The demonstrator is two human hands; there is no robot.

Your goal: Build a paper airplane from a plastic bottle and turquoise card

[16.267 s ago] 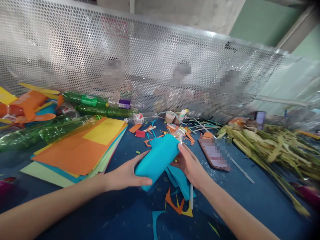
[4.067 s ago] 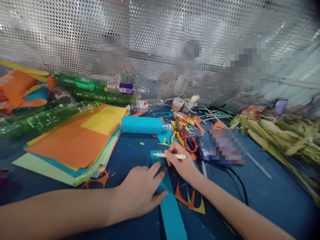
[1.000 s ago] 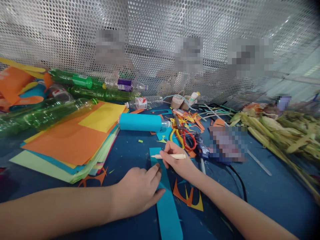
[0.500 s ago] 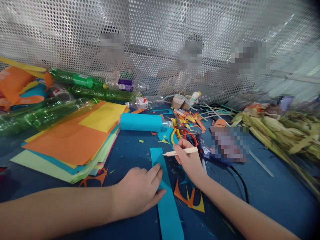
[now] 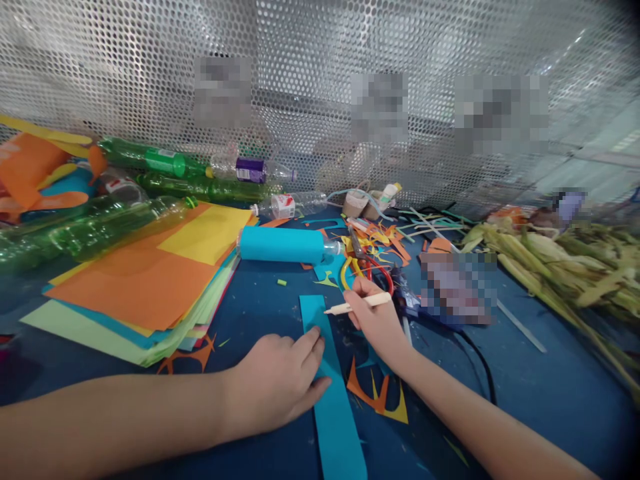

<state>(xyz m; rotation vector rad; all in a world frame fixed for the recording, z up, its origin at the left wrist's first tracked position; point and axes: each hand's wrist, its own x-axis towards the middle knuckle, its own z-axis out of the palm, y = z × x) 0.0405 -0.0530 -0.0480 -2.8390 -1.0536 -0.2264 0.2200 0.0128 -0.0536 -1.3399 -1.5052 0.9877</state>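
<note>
A long blue paper strip (image 5: 336,407) lies lengthwise on the dark blue table in front of me. My left hand (image 5: 285,373) rests on it from the left, fingers extended and pressing the strip down, thumb apart. My right hand (image 5: 373,320) grips a white marker (image 5: 367,302) like a pen, its tip at the strip's right edge near the far end. I cannot tell whether the tip touches the paper. Just beyond lies a clear bottle wrapped in blue paper (image 5: 283,244). Scissors (image 5: 354,250) with red and yellow handles lie behind my right hand.
Left stands a stack of coloured paper (image 5: 135,287), with green bottles (image 5: 120,227) around it. Paper scraps (image 5: 383,397) lie near my right wrist. A blue glue gun (image 5: 410,300) with a black cord and dry corn husks (image 5: 560,267) are at right. A perforated metal screen (image 5: 310,60) closes the back.
The marker and my right hand have shifted very slightly left, the tip staying by the strip's edge. My left hand holds its place on the strip.
</note>
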